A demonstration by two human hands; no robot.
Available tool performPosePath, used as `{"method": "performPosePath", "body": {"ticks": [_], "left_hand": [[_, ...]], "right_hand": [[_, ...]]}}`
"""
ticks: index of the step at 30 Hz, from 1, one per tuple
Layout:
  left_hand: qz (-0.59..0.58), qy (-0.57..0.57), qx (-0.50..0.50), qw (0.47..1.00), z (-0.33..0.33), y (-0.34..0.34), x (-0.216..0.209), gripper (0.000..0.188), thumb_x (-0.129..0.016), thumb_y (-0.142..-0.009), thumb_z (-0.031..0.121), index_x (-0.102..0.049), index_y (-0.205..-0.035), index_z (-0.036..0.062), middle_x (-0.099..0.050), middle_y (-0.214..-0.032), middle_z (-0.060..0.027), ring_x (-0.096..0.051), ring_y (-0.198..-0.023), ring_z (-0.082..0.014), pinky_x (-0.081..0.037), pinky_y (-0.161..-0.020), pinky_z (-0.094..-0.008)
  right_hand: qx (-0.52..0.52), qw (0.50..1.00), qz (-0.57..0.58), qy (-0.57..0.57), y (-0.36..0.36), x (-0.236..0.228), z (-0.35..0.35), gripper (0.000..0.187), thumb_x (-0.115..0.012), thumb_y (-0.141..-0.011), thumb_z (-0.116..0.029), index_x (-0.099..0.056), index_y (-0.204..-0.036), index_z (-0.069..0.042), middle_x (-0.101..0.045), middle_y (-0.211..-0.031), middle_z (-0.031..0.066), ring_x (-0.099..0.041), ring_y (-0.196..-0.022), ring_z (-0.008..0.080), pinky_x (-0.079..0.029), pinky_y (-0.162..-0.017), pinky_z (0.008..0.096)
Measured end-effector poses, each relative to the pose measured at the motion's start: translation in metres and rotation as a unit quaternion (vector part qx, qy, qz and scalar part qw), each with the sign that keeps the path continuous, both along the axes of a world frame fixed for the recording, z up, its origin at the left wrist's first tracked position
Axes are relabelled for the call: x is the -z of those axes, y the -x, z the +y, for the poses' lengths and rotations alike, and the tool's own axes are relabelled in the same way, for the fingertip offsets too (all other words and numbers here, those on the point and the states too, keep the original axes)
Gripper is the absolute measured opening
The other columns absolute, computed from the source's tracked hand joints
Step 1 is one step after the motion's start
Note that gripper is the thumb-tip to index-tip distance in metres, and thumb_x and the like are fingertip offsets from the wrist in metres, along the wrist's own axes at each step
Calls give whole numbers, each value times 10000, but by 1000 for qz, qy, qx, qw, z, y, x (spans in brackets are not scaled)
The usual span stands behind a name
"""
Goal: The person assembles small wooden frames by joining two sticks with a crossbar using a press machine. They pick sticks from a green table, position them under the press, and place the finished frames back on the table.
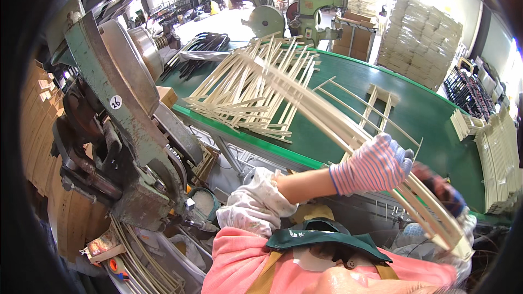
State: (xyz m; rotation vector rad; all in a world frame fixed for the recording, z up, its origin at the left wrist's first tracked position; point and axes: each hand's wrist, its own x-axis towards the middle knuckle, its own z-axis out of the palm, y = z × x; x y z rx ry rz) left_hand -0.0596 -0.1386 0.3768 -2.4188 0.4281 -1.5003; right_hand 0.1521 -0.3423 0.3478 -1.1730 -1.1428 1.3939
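Note:
My left hand [376,166], in a pink-and-blue striped glove, is closed around a bundle of long cream bars [310,100]. The bundle slants from the pile on the table down to my right side, and its far part is blurred. Just beyond the bundle's lower part is my right hand [440,188], dark, smeared by motion and partly covered by the bars; its fingers cannot be made out. A loose pile of cream bars [245,95] lies on the green table [430,125]. Nearer my left hand, a ladder-like cream frame [354,110] rests on the table.
A large green press machine [128,114] stands close on my left. Stacked cream pieces [496,158] sit at the table's right end. Black bent tubes [204,49] lie at its far left. Below the press, a grey bin [158,256] holds long thin strips.

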Motion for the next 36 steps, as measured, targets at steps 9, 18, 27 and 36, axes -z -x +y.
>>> {"method": "performPosePath", "body": {"ticks": [9,18,27,36], "left_hand": [[-78,183,-273,941,177,5,67,160,-544,-808,151,-533,-940,62,-577,-804,-137,-572,-710,-273,-442,-663,-406],[-212,572,-340,716,218,134,239,279,-634,-710,40,-594,-985,13,-624,-970,-157,-579,-947,-319,-445,-862,-374],[-78,708,-448,540,49,237,339,137,-641,-748,95,-658,-878,55,-659,-864,-120,-629,-795,-280,-497,-727,-350],[-141,851,-424,277,-40,235,380,111,-639,-806,76,-673,-906,41,-660,-810,-33,-585,-721,-84,-488,-691,-242]], "right_hand": [[-95,968,231,16,36,34,198,747,-588,-768,-61,-256,-1423,-200,-567,-900,150,-597,-749,224,-506,-699,356],[51,994,87,-45,134,82,584,355,-546,-767,-71,-393,-1087,-92,-510,-656,79,-514,-531,181,-445,-455,349],[203,945,-254,-26,317,168,854,510,-563,-739,-303,-431,-1147,-27,-588,-928,173,-586,-835,316,-459,-759,388],[-41,791,-597,-127,346,165,872,581,-328,-851,-504,-500,-1274,-145,-431,-1371,56,-288,-1325,268,-221,-1062,516]]}}
